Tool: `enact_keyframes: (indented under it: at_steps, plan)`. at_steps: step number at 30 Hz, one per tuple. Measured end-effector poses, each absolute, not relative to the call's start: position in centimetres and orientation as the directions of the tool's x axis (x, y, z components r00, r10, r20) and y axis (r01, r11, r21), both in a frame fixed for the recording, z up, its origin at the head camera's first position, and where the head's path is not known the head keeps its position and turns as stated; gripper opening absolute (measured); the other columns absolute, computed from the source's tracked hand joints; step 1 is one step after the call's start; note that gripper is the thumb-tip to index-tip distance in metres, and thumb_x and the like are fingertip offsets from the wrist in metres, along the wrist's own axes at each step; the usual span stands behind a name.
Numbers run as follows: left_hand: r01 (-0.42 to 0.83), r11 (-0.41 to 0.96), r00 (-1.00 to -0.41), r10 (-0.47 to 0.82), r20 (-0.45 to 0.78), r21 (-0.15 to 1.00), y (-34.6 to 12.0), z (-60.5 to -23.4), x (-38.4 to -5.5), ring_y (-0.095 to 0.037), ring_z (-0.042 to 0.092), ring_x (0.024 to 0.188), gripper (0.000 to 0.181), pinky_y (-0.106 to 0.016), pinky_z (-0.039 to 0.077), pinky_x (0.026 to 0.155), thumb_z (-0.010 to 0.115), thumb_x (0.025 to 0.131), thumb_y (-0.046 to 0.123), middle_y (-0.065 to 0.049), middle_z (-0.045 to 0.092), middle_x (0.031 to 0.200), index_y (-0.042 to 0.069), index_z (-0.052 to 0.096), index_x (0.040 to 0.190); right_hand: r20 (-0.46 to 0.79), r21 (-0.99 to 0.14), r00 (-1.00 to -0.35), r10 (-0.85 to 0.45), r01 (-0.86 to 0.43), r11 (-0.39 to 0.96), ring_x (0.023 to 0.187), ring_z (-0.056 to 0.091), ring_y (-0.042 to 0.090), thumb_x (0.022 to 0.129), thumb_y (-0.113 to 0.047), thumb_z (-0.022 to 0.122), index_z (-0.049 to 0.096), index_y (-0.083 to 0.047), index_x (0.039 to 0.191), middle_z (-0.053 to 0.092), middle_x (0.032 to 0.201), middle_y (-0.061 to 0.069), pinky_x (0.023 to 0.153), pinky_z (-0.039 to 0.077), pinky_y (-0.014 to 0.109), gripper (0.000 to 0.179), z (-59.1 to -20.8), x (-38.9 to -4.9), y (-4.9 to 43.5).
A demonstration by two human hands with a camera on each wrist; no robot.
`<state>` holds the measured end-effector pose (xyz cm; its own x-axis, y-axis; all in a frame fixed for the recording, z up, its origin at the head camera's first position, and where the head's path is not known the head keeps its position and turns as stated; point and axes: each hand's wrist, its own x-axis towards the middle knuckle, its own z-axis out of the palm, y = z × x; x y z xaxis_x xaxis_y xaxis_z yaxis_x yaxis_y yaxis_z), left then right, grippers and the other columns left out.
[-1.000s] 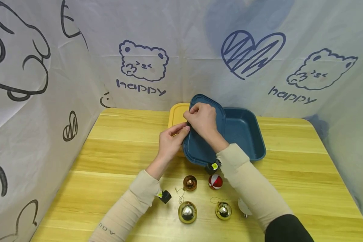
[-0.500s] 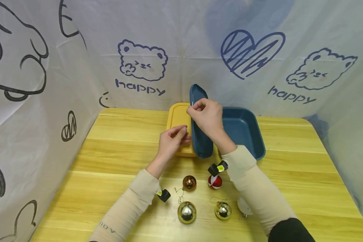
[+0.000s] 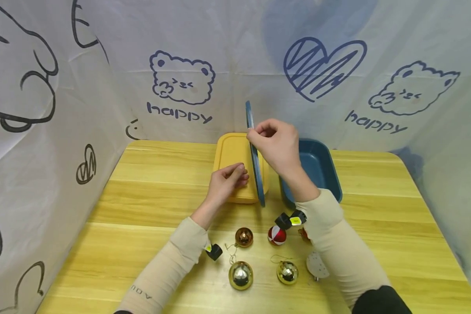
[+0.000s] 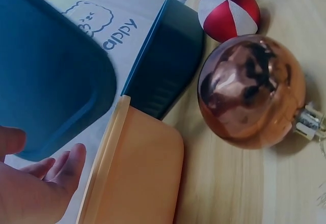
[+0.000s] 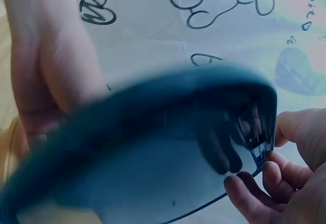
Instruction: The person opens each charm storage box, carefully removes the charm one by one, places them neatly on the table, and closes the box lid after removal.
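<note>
My right hand (image 3: 278, 144) pinches a blue lid (image 3: 257, 170) by its edge and holds it upright, nearly edge-on in the head view. In the right wrist view the thumb and fingers of that hand meet at the lid's corner (image 5: 257, 127). My left hand (image 3: 225, 183) is over the yellow lidded box (image 3: 231, 150), left of the blue lid, its fingers loosely bent with nothing between them. An uncovered blue box (image 3: 318, 163) stands right of the yellow one, partly hidden behind my right wrist.
Nearer me lie several ball ornaments: a copper one (image 3: 244, 237), a gold one (image 3: 241, 275), another gold one (image 3: 288, 272), a red-and-white one (image 3: 277, 235) and a white one (image 3: 317, 265). A red ornament (image 3: 303, 234) is mostly hidden by my right sleeve. A white cloth (image 3: 239, 87) hangs behind.
The blue lid has turned from lying tilted flat to standing on edge. My right hand has moved right and up with it; my left hand has come off the lid and stays nearly in place.
</note>
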<state>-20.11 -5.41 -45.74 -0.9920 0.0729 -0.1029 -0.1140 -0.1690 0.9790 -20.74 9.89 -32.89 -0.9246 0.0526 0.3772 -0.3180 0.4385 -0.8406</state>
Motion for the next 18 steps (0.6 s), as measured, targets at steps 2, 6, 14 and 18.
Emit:
enact_keyframes:
  at_steps: [2,6,14,18]
  plan:
    - [-0.125,-0.169,-0.991,0.077,-0.113,0.978,-5.3,-45.8,-20.2,-0.011,0.076,0.091,0.042,-0.029,0.063,0.087,0.062,0.108,0.018,-0.032,0.070,0.127,-0.009,0.062,0.140,0.373,-0.852,-0.926,0.052,-0.319,0.415,0.067,0.058,0.017,0.090,-0.020,0.076,0.076,-0.006,0.082,0.067,0.074,0.004,0.062,0.045,0.024,0.017,-32.7,-20.6,10.0]
    - [-0.142,-0.178,-0.988,0.087,-0.128,0.974,-5.3,-45.9,-20.1,-0.007,0.075,0.085,0.042,-0.023,0.063,0.077,0.061,0.109,0.020,-0.027,0.072,0.128,-0.006,0.063,0.141,0.369,-0.864,-0.928,0.056,-0.320,0.389,0.066,0.059,0.015,0.091,-0.023,0.076,0.076,-0.006,0.082,0.067,0.071,-0.001,0.061,0.046,0.024,0.019,-32.5,-20.5,10.2]
    - [-0.113,-0.162,-0.993,0.061,-0.105,0.980,-5.8,-46.0,-19.7,-0.009,0.075,0.084,0.042,-0.024,0.062,0.072,0.066,0.106,0.017,-0.027,0.073,0.125,-0.001,0.063,0.143,0.356,-0.891,-0.930,0.090,-0.309,0.333,0.063,0.060,0.011,0.092,-0.024,0.077,0.076,-0.004,0.084,0.065,0.070,-0.006,0.058,0.048,0.022,0.022,-32.7,-20.5,11.3]
    - [-0.097,-0.096,-0.995,0.020,-0.095,0.991,-6.3,-46.3,-19.6,-0.010,0.076,0.087,0.040,-0.024,0.062,0.074,0.070,0.103,0.016,-0.024,0.076,0.122,0.003,0.068,0.140,0.323,-0.909,-0.941,0.101,-0.278,0.311,0.063,0.064,0.011,0.093,-0.025,0.076,0.076,-0.003,0.086,0.065,0.072,-0.005,0.062,0.056,0.022,0.023,-33.2,-20.6,12.0]
